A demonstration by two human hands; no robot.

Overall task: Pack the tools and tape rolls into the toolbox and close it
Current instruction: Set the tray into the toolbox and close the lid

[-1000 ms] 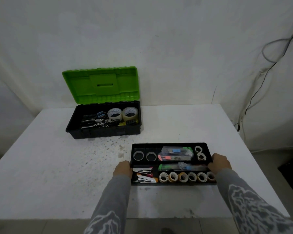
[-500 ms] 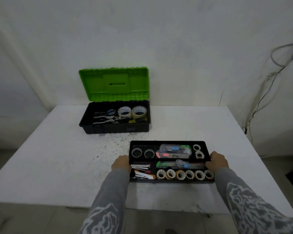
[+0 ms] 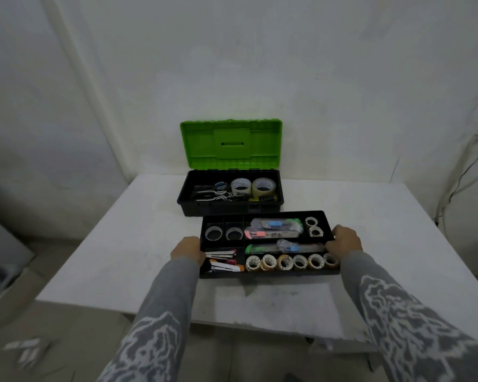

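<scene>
Mostly white table (image 3: pixel 370 216), wall (image 3: pixel 260 64) behind toolbox (image 3: pixel 218 209).

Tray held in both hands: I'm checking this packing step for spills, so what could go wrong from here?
1. The left hand and right hand grip the tray only at its short ends; a tilt could spill the small tape rolls lined along its front.
2. The two large tape rolls stand on edge in the toolbox, near its rim; the tray may not seat and the green lid may not close.
</scene>
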